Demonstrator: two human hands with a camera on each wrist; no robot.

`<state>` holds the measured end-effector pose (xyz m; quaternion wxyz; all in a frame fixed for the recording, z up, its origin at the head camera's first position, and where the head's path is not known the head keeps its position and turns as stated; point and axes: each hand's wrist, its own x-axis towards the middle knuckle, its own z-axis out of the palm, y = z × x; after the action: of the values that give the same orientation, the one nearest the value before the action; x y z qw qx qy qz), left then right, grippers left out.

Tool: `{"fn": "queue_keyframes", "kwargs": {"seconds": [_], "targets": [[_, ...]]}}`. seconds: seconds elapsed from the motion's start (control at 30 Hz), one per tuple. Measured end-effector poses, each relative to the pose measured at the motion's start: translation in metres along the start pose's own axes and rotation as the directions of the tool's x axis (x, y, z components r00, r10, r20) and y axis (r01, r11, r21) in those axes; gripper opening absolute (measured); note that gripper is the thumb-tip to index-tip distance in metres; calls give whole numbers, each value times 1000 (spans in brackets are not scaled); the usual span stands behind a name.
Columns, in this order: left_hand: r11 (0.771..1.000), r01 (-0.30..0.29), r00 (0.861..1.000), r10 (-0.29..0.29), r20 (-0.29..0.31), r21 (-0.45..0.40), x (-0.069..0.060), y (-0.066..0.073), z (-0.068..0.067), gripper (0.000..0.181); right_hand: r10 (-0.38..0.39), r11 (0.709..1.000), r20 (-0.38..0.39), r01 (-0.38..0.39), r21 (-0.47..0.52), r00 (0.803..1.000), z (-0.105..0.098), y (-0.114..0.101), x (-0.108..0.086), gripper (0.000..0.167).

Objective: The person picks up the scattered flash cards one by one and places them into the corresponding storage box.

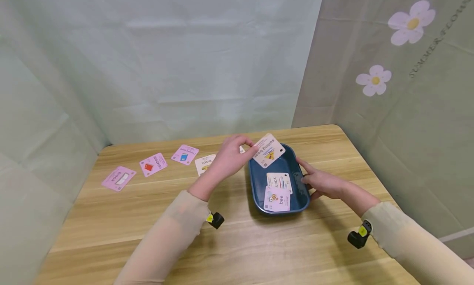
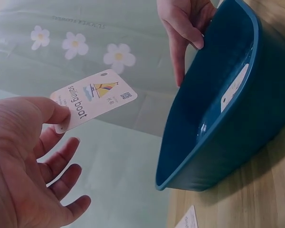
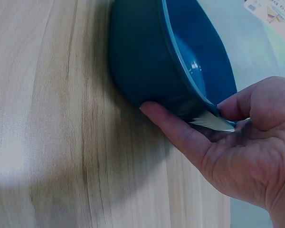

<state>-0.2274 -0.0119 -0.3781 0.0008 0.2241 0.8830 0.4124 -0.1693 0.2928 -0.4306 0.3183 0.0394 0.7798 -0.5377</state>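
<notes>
Between thumb and forefinger my left hand (image 1: 231,155) pinches the sailing boat card (image 1: 269,150), held above the far-left part of the blue basin (image 1: 255,190). In the left wrist view the card (image 2: 92,100) is face up to the camera, apart from the basin's rim, the left hand's (image 2: 33,156) other fingers spread. My right hand (image 1: 324,182) grips the basin's right wall; in the right wrist view its thumb is over the rim and fingers are outside the wall (image 3: 142,57). Inside the basin lie a yacht card (image 1: 279,181) and an overlapping bee card (image 1: 277,199).
Left of the basin, a book card (image 1: 118,178), a notebook card (image 1: 153,164), another pink card with a blue book (image 1: 185,154) and a boat card (image 1: 203,163) lie on the wooden table (image 1: 111,227). Another card is partly hidden behind the left hand. Curtains stand behind.
</notes>
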Motion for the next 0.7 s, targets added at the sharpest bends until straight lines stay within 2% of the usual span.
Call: {"fn": "queue_keyframes", "kwargs": {"seconds": [0.43,0.7], "targets": [[993,-35,992,20,128,114,17,2,9,21,-6,1000,-7,6,-7,1000,0,0,-2,79],[980,-62,986,31,161,190,27,5,19,21,-9,1000,-3,9,-4,1000,1,1,0,78]]}}
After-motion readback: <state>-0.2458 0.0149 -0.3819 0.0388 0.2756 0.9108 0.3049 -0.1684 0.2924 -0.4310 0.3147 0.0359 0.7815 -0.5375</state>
